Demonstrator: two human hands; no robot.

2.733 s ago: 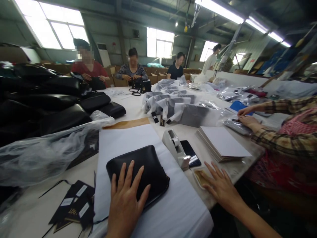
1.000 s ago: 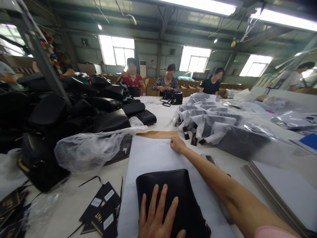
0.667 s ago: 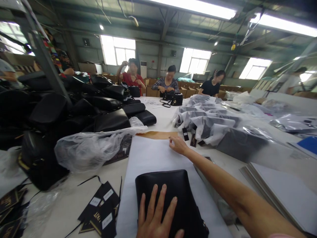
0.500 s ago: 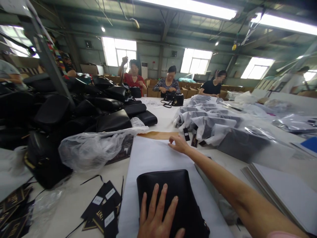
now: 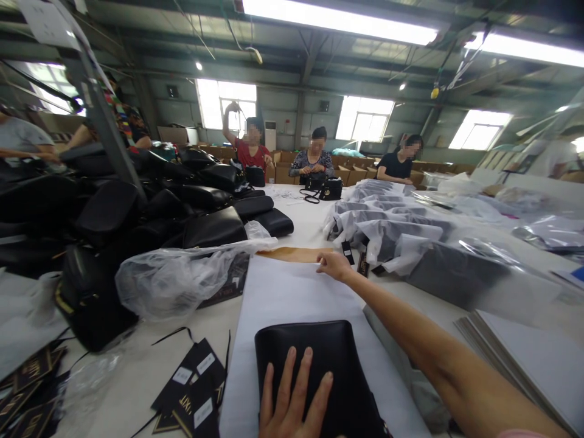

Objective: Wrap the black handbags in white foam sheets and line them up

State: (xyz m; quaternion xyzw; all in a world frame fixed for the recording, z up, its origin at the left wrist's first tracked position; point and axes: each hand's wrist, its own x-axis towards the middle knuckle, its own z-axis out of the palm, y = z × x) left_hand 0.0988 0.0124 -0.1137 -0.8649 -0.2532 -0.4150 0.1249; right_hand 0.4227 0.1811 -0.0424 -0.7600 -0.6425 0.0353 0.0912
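My left hand [image 5: 295,398] lies flat with spread fingers on a black leather bag [image 5: 328,340], which rests on a sheet of white paper [image 5: 283,295]. At the sheet's far edge, my right hand [image 5: 336,266] has thumb and fingers pinched on the white paper. A strip of brown paper [image 5: 292,253] shows just beyond that edge. Left of the sheet are a crumpled clear plastic bag [image 5: 159,283] and several black hang tags [image 5: 194,383] with cords.
Black bags [image 5: 214,228] are heaped on the left behind a metal post [image 5: 107,115]. Bags in translucent wrapping [image 5: 456,274] line the right, near a stack of white sheets [image 5: 524,359]. Several co-workers, including a person in red [image 5: 250,155], work across the table [image 5: 305,219].
The view has tilted up slightly, so the scene sits a little lower and further right. Both hands keep nearly the same places on the bag and the paper.
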